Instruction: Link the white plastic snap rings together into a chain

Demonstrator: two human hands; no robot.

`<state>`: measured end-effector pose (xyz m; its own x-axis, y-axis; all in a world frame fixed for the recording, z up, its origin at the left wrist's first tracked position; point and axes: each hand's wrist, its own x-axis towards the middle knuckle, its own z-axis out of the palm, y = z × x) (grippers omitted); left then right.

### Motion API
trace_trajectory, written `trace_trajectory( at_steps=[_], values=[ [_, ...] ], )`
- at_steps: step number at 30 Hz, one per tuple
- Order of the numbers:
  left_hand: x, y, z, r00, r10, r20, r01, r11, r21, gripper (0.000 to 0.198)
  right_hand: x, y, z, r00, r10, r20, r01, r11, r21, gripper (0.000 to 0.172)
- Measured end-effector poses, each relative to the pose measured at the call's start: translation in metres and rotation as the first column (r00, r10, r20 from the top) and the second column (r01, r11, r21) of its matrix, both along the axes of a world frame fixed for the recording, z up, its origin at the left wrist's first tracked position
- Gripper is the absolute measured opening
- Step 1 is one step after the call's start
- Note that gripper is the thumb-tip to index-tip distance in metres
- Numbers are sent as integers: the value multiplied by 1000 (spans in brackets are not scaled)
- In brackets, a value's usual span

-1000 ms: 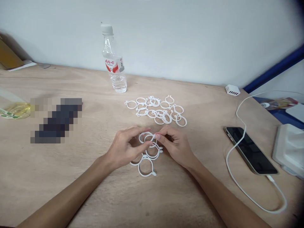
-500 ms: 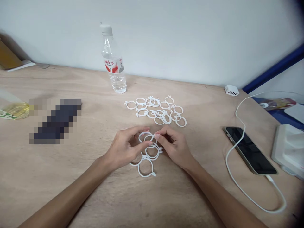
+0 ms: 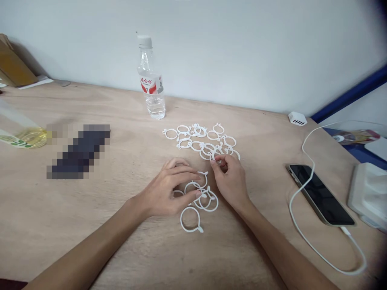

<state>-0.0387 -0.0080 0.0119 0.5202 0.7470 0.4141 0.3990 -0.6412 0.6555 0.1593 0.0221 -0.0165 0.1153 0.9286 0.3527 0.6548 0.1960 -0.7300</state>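
Across the pale wooden desk (image 3: 145,257) before you, slim white rings with small knobs lie in two groups, one near you and one farther off. Your left hand (image 3: 169,189) is over the near group of rings (image 3: 203,195), its grip spread, thumb and fingers well apart and partly covering the rings, several of which overlap; one ring lies nearest you, its knob toward the lower right. Your right hand (image 3: 232,179) is at the near edge of the far group of rings (image 3: 202,144), thumb and forefinger at one ring there; you cannot tell from this view whether they pinch it. Beyond stands a clear plastic bottle (image 3: 153,84) with a white cap. To your right, a white cable (image 3: 290,205) crosses a black-screened phone (image 3: 322,195).
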Motion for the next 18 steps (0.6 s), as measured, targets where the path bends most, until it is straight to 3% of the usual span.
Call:
trace_trajectory(
  at_steps=[4, 7, 9, 12, 15, 18],
  values=[
    [0, 2, -5, 995, 94, 20, -94, 995, 30, 24, -3, -9, 7, 994, -4, -113, 2, 1000, -15, 13],
    [-1, 3, -9, 983, 180, 23, -181, 984, 1, 31, -5, -16, 10, 987, 146, -71, -140, 986, 90, 7],
    [-1, 3, -11, 973, 228, 28, -227, 973, -35, 42, -7, -20, 10, 948, 318, 30, -318, 933, 167, 3],
    [0, 2, -12, 965, 263, 25, -261, 964, -48, 53, -10, -23, 9, 837, 520, 166, -546, 813, 205, 13],
    [2, 2, -11, 962, 270, 30, -269, 962, -46, 48, -11, -23, 8, 784, 583, 212, -619, 759, 201, 19],
    [2, 2, -10, 960, 267, 79, -272, 961, 52, 42, -11, -23, 8, 789, 584, 192, -613, 770, 175, 19]
  ],
)
